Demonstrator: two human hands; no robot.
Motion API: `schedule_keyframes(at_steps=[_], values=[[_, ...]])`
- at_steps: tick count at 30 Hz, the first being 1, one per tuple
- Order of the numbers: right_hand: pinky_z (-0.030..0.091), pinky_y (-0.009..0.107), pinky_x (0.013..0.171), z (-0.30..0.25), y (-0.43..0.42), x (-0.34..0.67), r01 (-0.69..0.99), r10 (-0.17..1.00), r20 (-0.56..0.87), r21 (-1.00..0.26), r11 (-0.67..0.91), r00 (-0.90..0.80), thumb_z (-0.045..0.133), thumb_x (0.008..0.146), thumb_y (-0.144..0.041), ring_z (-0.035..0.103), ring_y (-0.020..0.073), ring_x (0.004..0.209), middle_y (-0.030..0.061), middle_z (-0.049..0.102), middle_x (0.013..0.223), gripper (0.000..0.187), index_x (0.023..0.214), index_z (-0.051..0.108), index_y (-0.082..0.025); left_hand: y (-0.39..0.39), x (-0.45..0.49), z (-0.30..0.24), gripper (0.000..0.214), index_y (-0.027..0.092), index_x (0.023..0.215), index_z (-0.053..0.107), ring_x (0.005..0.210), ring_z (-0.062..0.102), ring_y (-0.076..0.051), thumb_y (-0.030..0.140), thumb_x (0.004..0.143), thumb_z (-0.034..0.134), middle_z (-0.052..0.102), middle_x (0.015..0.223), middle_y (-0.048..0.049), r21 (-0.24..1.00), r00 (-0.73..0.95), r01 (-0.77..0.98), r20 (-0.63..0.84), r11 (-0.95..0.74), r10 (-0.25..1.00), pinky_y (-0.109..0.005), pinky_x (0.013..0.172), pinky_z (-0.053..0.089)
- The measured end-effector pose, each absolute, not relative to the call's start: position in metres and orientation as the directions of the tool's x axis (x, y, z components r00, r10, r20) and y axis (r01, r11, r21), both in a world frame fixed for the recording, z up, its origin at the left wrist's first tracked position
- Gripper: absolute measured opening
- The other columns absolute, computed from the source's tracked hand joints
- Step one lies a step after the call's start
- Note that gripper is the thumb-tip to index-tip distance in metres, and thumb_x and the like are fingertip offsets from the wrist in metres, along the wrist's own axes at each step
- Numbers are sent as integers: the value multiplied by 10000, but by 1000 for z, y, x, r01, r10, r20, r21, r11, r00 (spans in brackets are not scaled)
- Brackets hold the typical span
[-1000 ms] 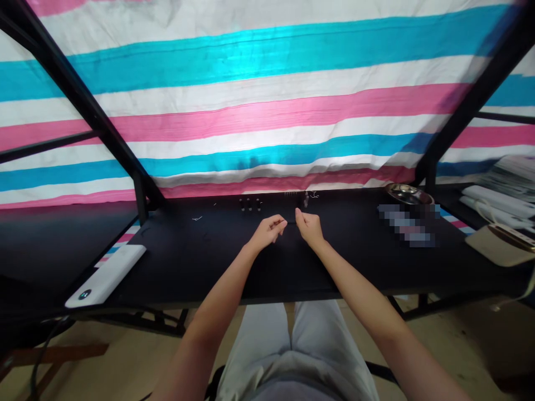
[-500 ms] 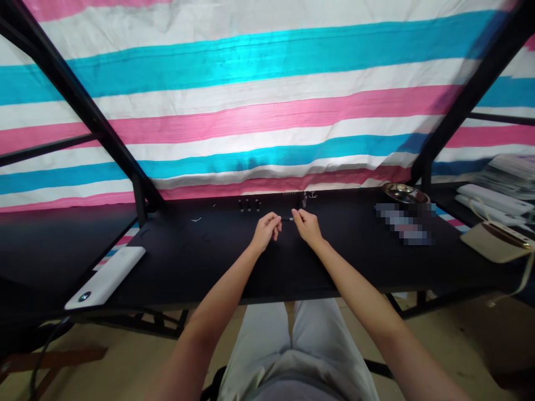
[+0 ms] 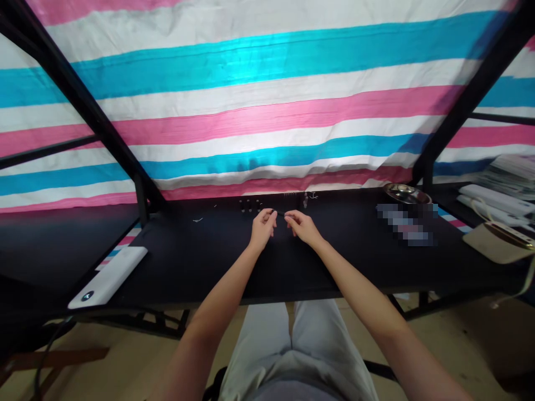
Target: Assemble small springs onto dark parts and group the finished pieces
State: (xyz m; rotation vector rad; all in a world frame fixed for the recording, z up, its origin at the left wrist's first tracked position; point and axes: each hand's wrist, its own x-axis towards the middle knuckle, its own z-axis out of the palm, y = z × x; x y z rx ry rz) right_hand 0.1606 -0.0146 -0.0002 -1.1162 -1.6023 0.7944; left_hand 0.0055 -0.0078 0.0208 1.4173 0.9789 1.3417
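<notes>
Above the middle of the black table (image 3: 200, 250), both hands pinch a short, thin dark piece (image 3: 281, 213) between them. My left hand (image 3: 263, 228) is closed on its left end, with thumb and forefinger pressed together. The fingers of my right hand (image 3: 301, 225) are closed at its right end. The piece is too small and dark for me to tell its kind. Just beyond my left hand stand several small dark cylinders (image 3: 249, 205) with pale ends. Past my right hand lie small metallic parts (image 3: 305, 200) and some white bits (image 3: 313, 195).
A white power bank (image 3: 108, 278) lies at the table's left edge. At the back right sits a round metal dish (image 3: 407, 194), with a blurred-out patch before it. A beige pouch (image 3: 497, 242) and white boxes are farther right. Striped sheeting hangs behind.
My right hand has shifted slightly left, its fingers now further along the thin piece. A pale tip seen by that hand before is now covered. My left hand has hardly moved.
</notes>
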Motion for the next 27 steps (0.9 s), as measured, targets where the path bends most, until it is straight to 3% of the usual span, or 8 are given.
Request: schedule_keyframes(at_steps=[4, 9, 15, 21, 27], values=[[456, 255, 558, 1, -15, 161, 399, 859, 503, -771, 496, -94, 517, 820, -390, 525, 107, 560, 46, 608, 831, 271, 963, 632, -191, -8, 5, 21, 346, 147, 913, 549, 309, 366, -26, 454, 757, 573, 486, 524, 68, 959, 79, -32, 284, -283, 955, -164, 318, 274], [451, 271, 664, 0, -16, 161, 484, 809, 568, -671, 562, -151, 485, 850, -341, 531, 129, 676, 44, 590, 823, 257, 996, 640, -198, -11, 6, 23, 330, 153, 882, 536, 323, 364, -24, 462, 766, 561, 477, 533, 68, 952, 33, -31, 305, -304, 952, -158, 321, 279], [445, 276, 648, -1, -14, 164, 560, 830, 547, -657, 505, -106, 511, 832, -327, 500, 114, 637, 52, 537, 881, 237, 947, 657, -180, -8, 4, 23, 331, 162, 894, 499, 314, 355, -22, 466, 772, 545, 471, 529, 76, 953, -26, -19, 302, -303, 953, -150, 311, 272], [438, 270, 643, 5, -15, 165, 487, 801, 599, -698, 525, -5, 473, 851, -349, 515, 142, 692, 44, 526, 806, 259, 957, 633, -174, -5, 6, 17, 332, 155, 860, 513, 317, 370, -35, 452, 732, 588, 473, 516, 75, 964, 82, 52, 255, -259, 964, -161, 319, 270], [425, 256, 638, 4, -18, 159, 430, 809, 570, -701, 569, -142, 464, 851, -336, 511, 139, 688, 39, 541, 784, 220, 887, 610, -176, -12, 5, 15, 262, 154, 939, 574, 503, 530, -78, 358, 774, 563, 559, 606, 22, 854, 246, 234, 411, -465, 878, -194, 518, 419]])
